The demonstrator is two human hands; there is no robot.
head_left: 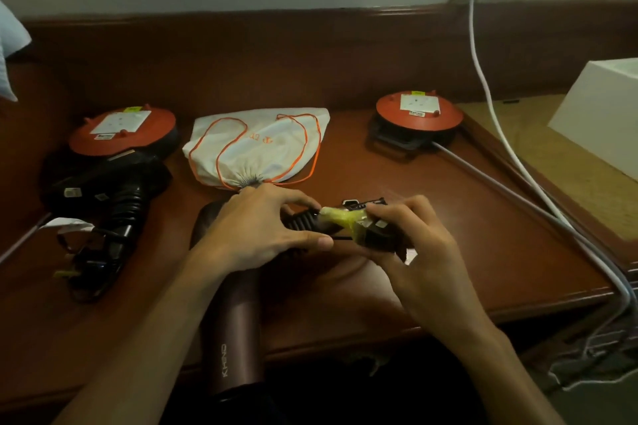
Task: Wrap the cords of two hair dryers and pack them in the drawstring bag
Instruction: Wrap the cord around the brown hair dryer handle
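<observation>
Your right hand (411,245) curls its fingers and thumb around a black plug (378,235) with a yellow band (345,219) wrapped over it. Your left hand (262,228) meets it from the other side, thumb and fingers closed around the ribbed black cord collar (302,219) just left of that band, so both hands grip the same cord end, almost touching each other.

Directly beneath your left wrist lies the mauve hair dryer (234,328), its barrel running toward you and hanging over the near edge of the wooden table (448,217).

Just beyond your left knuckles sits the white drawstring bag (262,145), its gathered mouth pointing at your hand and its orange drawstring (307,148) looped across the cloth. The mouth looks cinched.

Well to the left of the grip rests the black hair dryer (114,190), with its cord (96,262) bunched loosely on the near side of it.

Farther out, an orange cable reel (124,131) sits behind the black dryer, and a second orange cable reel (417,114) lies beyond and right of your right hand. A white cable (483,79) runs from a wall socket down past the table's right edge, near a white box (600,114).
</observation>
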